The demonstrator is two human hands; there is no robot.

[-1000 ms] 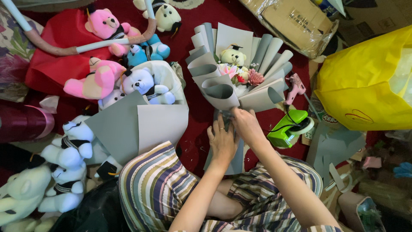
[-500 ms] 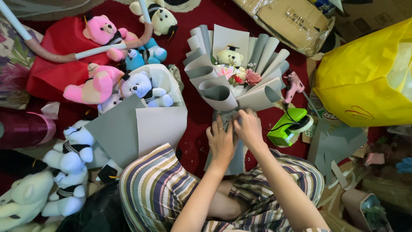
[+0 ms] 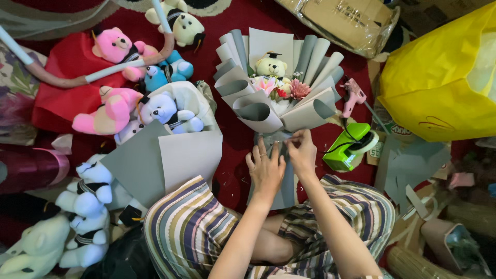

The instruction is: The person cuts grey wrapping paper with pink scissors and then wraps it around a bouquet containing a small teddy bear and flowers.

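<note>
I see a red floor (image 3: 243, 150) strewn with things, a yellow bag (image 3: 439, 82) at the right and plush bears (image 3: 155, 111) at the left. In the middle lies the bouquet (image 3: 276, 88), grey paper cones around a small capped bear, its stem pointing at my lap. My left hand (image 3: 266, 170) lies flat on the grey stem wrap, grip wide; my right hand (image 3: 302, 150) pinches the wrap just below the cones. A green tape dispenser (image 3: 349, 147) sits near, right.

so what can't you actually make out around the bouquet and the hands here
- Head view: the bouquet stem wrap is covered by the left hand and right hand.
- What the right fingertips pinch: too small.
- Yellow bag: cut off by the right edge.
- White bear: head cropped by the top edge.
</note>
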